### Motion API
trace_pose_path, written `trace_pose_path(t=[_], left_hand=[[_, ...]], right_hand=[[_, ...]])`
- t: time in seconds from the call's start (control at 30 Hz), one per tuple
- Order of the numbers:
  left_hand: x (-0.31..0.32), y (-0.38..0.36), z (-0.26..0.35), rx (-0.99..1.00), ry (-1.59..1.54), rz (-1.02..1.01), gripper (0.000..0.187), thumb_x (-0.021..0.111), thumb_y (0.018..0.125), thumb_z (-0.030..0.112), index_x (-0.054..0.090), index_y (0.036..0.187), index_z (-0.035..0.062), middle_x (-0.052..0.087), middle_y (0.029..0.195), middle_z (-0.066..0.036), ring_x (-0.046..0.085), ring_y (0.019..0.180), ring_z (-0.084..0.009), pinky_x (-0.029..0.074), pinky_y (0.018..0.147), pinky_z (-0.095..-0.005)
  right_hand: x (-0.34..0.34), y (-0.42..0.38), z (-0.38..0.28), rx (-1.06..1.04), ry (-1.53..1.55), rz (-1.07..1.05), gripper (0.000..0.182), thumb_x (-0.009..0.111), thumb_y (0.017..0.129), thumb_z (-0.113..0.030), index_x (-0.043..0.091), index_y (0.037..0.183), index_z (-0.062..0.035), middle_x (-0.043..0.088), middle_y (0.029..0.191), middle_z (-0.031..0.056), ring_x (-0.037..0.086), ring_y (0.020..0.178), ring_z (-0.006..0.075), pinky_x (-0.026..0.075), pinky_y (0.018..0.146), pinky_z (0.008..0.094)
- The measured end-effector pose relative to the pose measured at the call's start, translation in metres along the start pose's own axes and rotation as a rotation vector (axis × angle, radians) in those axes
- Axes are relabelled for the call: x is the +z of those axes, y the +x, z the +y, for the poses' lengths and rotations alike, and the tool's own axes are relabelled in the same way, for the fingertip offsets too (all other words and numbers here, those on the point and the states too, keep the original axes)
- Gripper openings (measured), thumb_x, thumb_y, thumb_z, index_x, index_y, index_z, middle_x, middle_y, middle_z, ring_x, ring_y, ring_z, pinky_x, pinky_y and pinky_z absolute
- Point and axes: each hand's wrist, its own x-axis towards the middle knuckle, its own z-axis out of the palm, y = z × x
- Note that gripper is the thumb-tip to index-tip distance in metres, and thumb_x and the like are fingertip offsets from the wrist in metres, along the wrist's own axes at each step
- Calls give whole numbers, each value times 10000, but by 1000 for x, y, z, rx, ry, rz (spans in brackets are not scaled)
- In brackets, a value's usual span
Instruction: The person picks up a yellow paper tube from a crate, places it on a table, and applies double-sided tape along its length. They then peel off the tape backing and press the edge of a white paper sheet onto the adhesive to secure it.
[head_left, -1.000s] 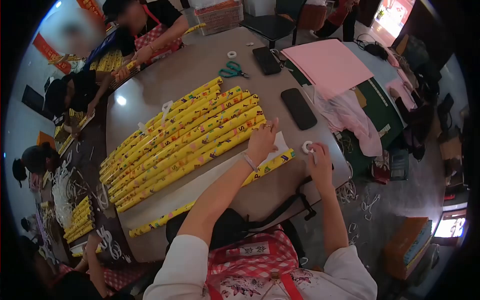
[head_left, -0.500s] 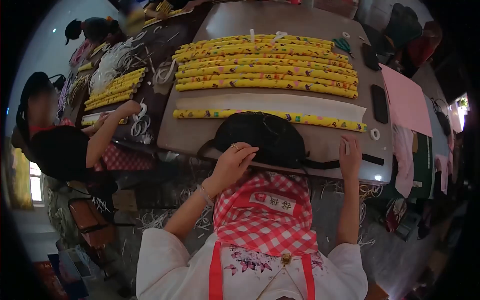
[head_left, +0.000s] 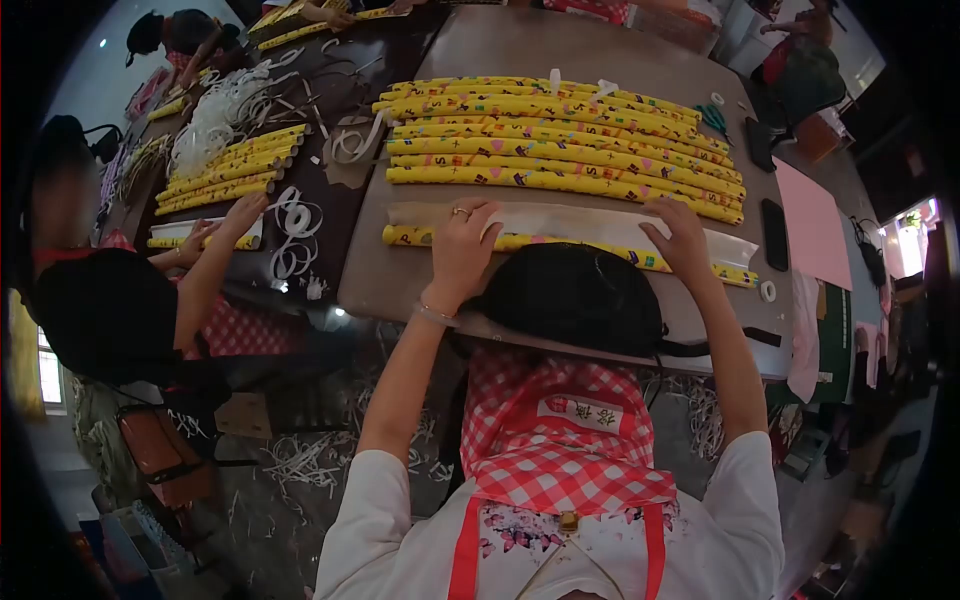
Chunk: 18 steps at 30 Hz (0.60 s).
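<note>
A partly rolled yellow patterned sheet (head_left: 570, 243) lies across the table, its pale inner side showing along the far edge. My left hand (head_left: 465, 250) bends over the left part of this roll, thumb and fingers apart on the pale strip. My right hand (head_left: 680, 235) rests on the right part with its fingers spread. Just in front of my body a black cap (head_left: 570, 300) covers the roll's near middle. Beyond the sheet several finished yellow rolls (head_left: 565, 165) lie side by side.
Green scissors (head_left: 714, 120), dark phones (head_left: 773, 234), a tape roll (head_left: 768, 291) and pink sheets (head_left: 812, 222) are on the right. At the left, a co-worker's hand (head_left: 245, 215) is beside shorter yellow rolls (head_left: 235, 165) and white strips (head_left: 294, 235).
Both my hands have moved forward onto the sheet, the left from over the cap and the right from the table's front right. The view has shifted slightly.
</note>
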Motion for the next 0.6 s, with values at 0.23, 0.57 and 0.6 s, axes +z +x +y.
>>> trace_pose_path(t=[0.23, 0.57, 0.6], left_hand=[[31, 34, -9, 73, 21, -201, 372, 739, 755, 204, 619, 1087, 82, 584, 1075, -80, 547, 1041, -282, 427, 871, -414], [65, 42, -14, 41, -21, -301, 362, 723, 705, 154, 609, 1040, 82, 586, 992, -63, 549, 1028, -263, 415, 876, -410], [67, 41, -14, 48, -22, -298, 344, 726, 696, 149, 617, 1017, 89, 589, 979, -57, 555, 1020, -258, 414, 878, -410]], right_hand=[[55, 41, -26, -17, 108, -156, 374, 741, 734, -225, 609, 1071, -131, 610, 1064, 51, 565, 1002, 256, 429, 876, 372], [86, 58, -22, -39, 117, -188, 353, 764, 676, -236, 660, 1000, -145, 587, 896, 4, 553, 863, 194, 385, 820, 351], [86, 58, -22, -27, 119, -194, 353, 764, 676, -236, 660, 1000, -145, 587, 896, 4, 553, 863, 194, 385, 820, 351]])
